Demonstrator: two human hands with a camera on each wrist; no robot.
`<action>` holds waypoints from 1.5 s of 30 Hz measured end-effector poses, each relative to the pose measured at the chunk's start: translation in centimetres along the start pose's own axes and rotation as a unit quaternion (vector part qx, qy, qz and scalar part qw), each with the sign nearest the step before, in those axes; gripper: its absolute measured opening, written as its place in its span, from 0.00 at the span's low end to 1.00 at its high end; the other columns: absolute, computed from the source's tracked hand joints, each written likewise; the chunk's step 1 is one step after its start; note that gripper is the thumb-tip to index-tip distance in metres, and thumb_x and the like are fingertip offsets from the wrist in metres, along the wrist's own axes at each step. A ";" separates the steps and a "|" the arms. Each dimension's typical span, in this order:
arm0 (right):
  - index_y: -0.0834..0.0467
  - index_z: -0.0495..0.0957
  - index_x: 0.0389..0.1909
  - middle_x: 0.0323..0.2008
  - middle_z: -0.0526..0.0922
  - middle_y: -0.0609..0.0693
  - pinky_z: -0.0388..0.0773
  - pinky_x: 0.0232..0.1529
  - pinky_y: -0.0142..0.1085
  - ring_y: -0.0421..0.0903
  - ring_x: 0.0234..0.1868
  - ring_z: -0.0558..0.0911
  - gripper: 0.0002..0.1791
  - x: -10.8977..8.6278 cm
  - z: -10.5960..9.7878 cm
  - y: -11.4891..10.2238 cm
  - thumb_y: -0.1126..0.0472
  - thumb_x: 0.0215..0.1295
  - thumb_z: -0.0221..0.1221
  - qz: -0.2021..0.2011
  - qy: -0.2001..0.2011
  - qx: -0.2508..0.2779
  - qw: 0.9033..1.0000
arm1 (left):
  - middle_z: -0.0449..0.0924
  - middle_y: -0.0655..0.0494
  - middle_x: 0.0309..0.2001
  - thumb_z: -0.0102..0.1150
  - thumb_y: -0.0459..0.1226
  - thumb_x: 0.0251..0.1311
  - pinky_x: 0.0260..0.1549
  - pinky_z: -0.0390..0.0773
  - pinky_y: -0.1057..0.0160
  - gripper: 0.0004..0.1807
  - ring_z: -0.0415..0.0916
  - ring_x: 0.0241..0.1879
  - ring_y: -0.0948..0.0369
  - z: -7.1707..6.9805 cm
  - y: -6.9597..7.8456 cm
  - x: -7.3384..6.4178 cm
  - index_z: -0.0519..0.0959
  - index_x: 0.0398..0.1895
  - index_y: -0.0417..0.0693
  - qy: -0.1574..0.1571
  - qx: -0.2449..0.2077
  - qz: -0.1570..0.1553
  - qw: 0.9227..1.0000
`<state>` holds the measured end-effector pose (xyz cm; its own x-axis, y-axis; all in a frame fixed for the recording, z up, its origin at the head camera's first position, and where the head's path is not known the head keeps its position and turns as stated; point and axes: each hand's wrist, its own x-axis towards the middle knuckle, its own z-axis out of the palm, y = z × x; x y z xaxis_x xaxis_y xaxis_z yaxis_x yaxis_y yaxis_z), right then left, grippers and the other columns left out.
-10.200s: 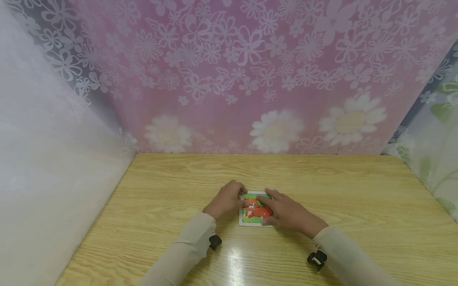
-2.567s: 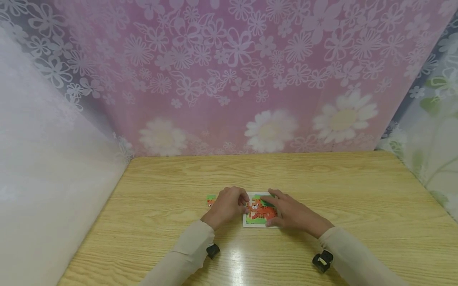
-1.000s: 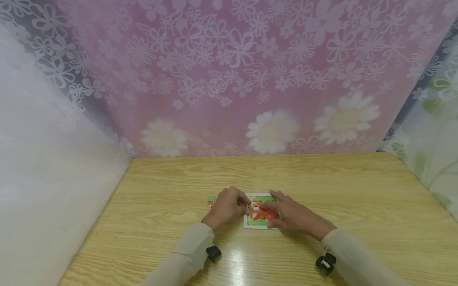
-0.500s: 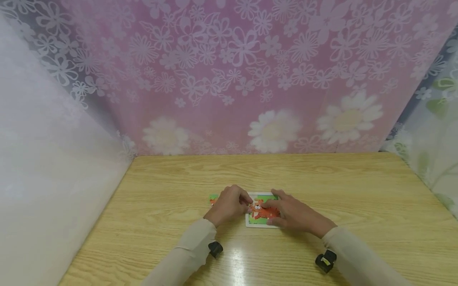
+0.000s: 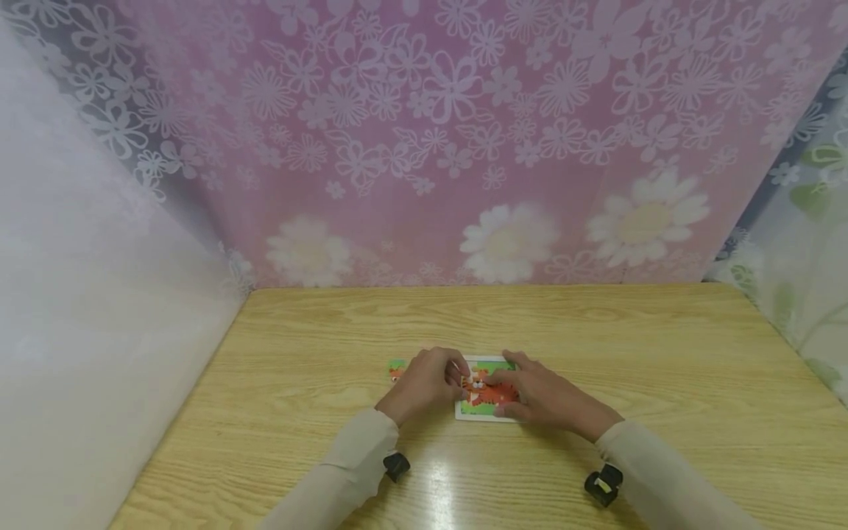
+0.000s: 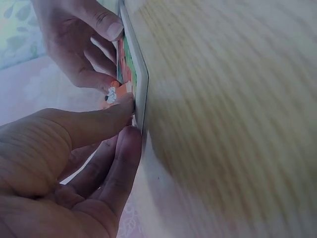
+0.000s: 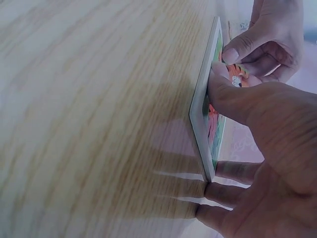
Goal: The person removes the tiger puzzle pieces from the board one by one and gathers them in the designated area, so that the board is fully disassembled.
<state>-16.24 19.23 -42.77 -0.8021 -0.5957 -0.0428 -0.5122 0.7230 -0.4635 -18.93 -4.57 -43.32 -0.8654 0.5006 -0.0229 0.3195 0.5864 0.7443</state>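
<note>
A small jigsaw puzzle (image 5: 489, 401) of an orange tiger on green lies in a white-rimmed frame on the table. At its left side my left hand (image 5: 427, 383) pinches an orange tiger-face puzzle piece (image 7: 238, 77), which stands tilted up from the picture in the right wrist view. From the right, my right hand (image 5: 546, 394) holds the frame, thumb on the near rim and fingers by the far and right edges. Its index finger lies on the picture. Left of the frame, a loose puzzle piece (image 5: 396, 368) with an eye shows partly behind my left hand.
The wood-grain table (image 5: 318, 316) extends around the puzzle, with its far edge against a pink flowered curtain (image 5: 397, 147). A white sheet (image 5: 99, 309) hangs at the left side and a leafy curtain (image 5: 808, 243) at the right.
Ten seconds ago the picture's left part lay in the frame; since then a loose piece has come to lie left of it. In the last second the left hand shifts only slightly; the right stays.
</note>
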 end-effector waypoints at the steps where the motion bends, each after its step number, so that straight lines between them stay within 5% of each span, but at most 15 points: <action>1: 0.54 0.80 0.62 0.69 0.62 0.76 0.68 0.57 0.69 0.76 0.68 0.64 0.27 0.0 0.0 0.0 0.46 0.67 0.66 -0.001 0.000 0.001 1.000 | 0.81 0.60 0.29 0.76 0.30 0.53 0.30 0.77 0.67 0.10 0.76 0.28 0.67 0.0 0.0 0.0 0.82 0.32 0.49 0.000 0.001 0.002 1.000; 12: 0.55 0.80 0.61 0.69 0.61 0.76 0.69 0.57 0.69 0.77 0.67 0.64 0.26 0.2 0.0 0.0 0.47 0.67 0.66 -0.002 0.002 0.005 1.000 | 0.81 0.62 0.29 0.73 0.32 0.58 0.32 0.76 0.66 0.08 0.76 0.30 0.67 -0.1 -0.3 -0.3 0.82 0.29 0.48 0.004 0.008 0.012 1.000; 21: 0.53 0.80 0.61 0.70 0.61 0.76 0.67 0.58 0.70 0.77 0.68 0.63 0.26 0.2 0.2 -0.1 0.46 0.66 0.66 0.006 0.001 0.003 1.000 | 0.85 0.61 0.34 0.67 0.33 0.65 0.36 0.79 0.65 0.01 0.81 0.34 0.67 -1.1 -1.0 -0.9 0.86 0.38 0.47 0.021 -0.012 0.018 1.000; 35: 0.53 0.80 0.61 0.70 0.62 0.75 0.63 0.61 0.70 0.75 0.70 0.62 0.25 0.0 0.3 -0.2 0.47 0.66 0.67 0.007 0.007 0.007 1.000 | 0.86 0.60 0.38 0.69 0.37 0.64 0.36 0.81 0.61 0.07 0.81 0.35 0.66 -4.6 -3.7 -4.3 0.89 0.43 0.48 0.074 0.035 -0.011 0.997; 45: 0.54 0.80 0.60 0.69 0.62 0.75 0.64 0.61 0.69 0.75 0.69 0.63 0.25 -0.2 0.2 -0.3 0.48 0.66 0.67 0.006 0.013 0.007 1.000 | 0.87 0.55 0.43 0.69 0.36 0.63 0.36 0.82 0.60 0.09 0.83 0.38 0.62 -5.9 -5.5 -6.5 0.89 0.45 0.49 0.074 0.031 -0.044 0.996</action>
<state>-15.82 19.07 -42.75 -0.8165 -0.5767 -0.0254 -0.4979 0.7258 -0.4746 -17.31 -14.84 -43.32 -0.9368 0.3494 0.0158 0.2593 0.6636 0.7017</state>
